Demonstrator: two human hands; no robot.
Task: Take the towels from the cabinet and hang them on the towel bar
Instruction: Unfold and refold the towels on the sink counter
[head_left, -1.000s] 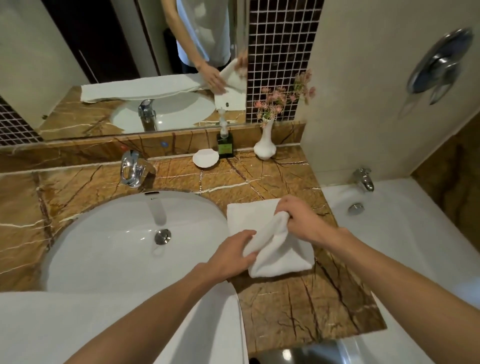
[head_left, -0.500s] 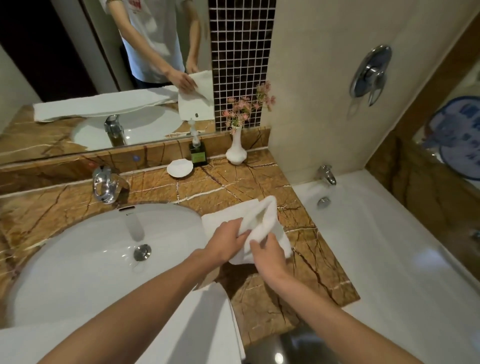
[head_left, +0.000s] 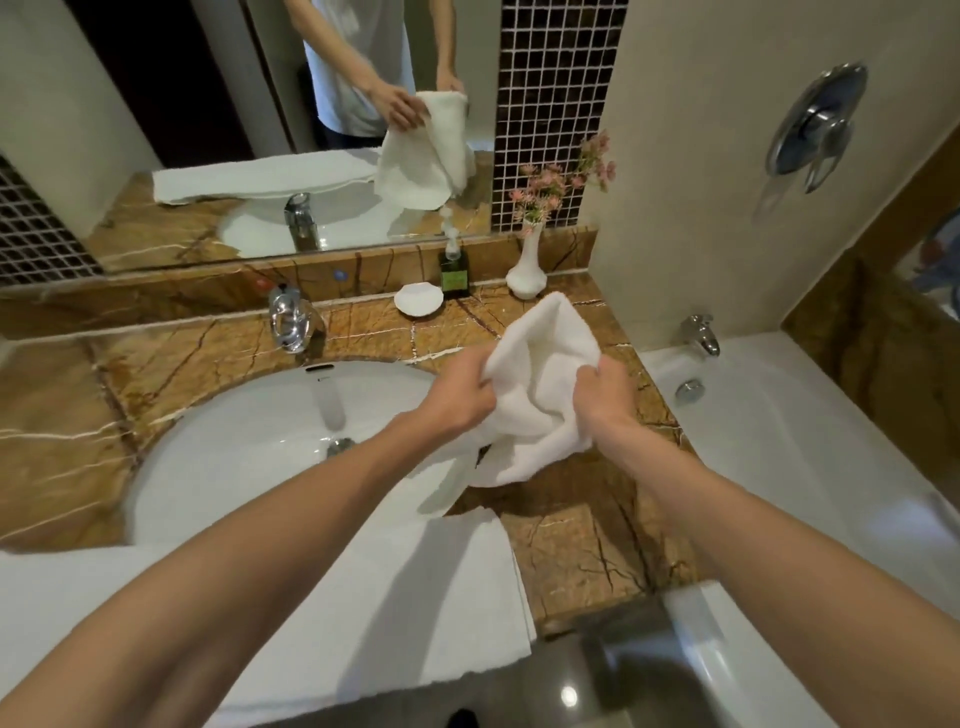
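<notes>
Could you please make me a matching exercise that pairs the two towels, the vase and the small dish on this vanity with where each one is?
Things:
1. small towel
2. large towel
3. white vase
4. shell-shaped dish

Places:
A. back right corner of the counter, holding pink flowers
B. gripped by the left hand and right hand
C. spread along the counter's front edge
D. just left of the green pump bottle

Pairs: 1-B, 2-C, 3-A, 4-D.

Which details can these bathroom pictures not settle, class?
Head view:
Towel bar, cabinet: outside the frame.
Fingers of left hand and right hand: partly buried in crumpled white terry towel.
Label on dark green soap bottle: too small.
Large flat white towel: left end cut off by edge.
</notes>
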